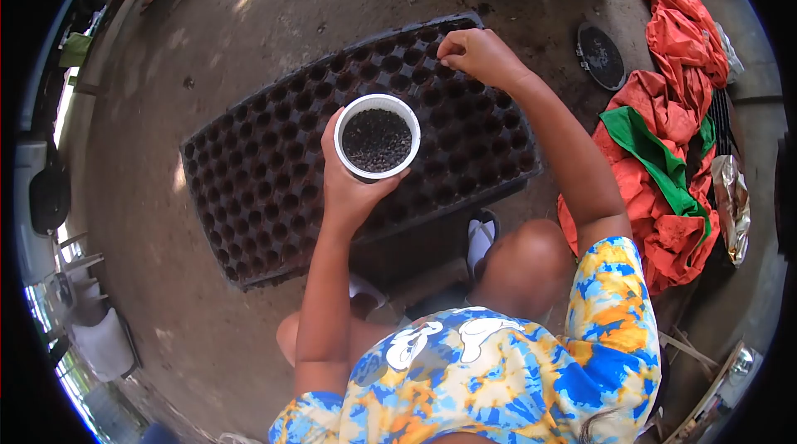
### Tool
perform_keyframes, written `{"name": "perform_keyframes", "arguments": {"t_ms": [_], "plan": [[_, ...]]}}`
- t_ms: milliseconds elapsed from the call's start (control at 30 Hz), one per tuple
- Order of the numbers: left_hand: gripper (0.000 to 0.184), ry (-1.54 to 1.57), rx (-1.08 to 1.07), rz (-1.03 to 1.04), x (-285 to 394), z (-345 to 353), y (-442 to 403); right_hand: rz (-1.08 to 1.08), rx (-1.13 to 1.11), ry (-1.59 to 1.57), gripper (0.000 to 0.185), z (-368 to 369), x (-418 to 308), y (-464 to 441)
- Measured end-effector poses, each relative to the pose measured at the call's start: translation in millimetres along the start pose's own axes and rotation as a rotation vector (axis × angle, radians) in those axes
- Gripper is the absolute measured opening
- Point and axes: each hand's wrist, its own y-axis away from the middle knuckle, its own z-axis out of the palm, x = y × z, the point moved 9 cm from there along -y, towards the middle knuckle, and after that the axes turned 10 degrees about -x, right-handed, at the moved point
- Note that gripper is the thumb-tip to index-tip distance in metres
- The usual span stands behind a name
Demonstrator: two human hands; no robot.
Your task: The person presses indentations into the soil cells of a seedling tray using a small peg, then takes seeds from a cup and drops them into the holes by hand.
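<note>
Left hand (353,199) clamped around white cup (378,101), above middle of tray (249,187); dark grains (378,143) inside. Right hand (481,58) near tray's far right corner, fingertips pinched together; cannot tell if holding grain. Better keep cup level, release pinch low over tray.

The left hand (347,193) grips a round white plastic tub (375,100), dark granules (378,143) inside, right above a large black plastic cell tray (282,187) lying on the brown floor (133,137). And over the tray's far right part, here's the right hand (483,56), fingers (451,48) pinched, their contents too small to tell! Off right, crumpled red fabric (647,236) sprawls, a green cloth (652,153) across it.
</note>
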Motion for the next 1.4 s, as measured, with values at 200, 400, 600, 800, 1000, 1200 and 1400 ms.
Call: {"name": "perform_keyframes", "arguments": {"t_ms": [200, 400, 600, 800, 1000, 1200, 1400], "plan": [[0.102, 0.013, -0.007, 0.001, -2, 1, 0, 0.030, -0.001, -0.029, 0.015, 1, 3, 1], [0.102, -0.003, -0.007, 0.009, 0, 1, -1, 0.008, -0.077, 0.089, 0.014, 3, -7, 15], [0.102, 0.000, -0.027, -0.011, 4, 9, -1, -0.474, -0.013, 0.110, 0.012, 17, -123, 62], [0.102, -0.099, -0.049, -0.041, 15, 17, 0, -0.502, -0.190, 0.350, 0.011, 90, -152, 75], [0.103, -0.070, -0.030, 0.021, 10, 12, -1, -0.345, -0.087, 0.003, 0.010, 20, -119, 54], [0.101, -0.041, -0.006, 0.038, 14, 4, -1, -0.023, -0.145, 0.157, 0.016, 19, -1, 26], [0.101, -0.030, -0.016, 0.032, 12, 4, -1, 0.076, -0.136, 0.081, 0.018, 13, 0, 31]]}}
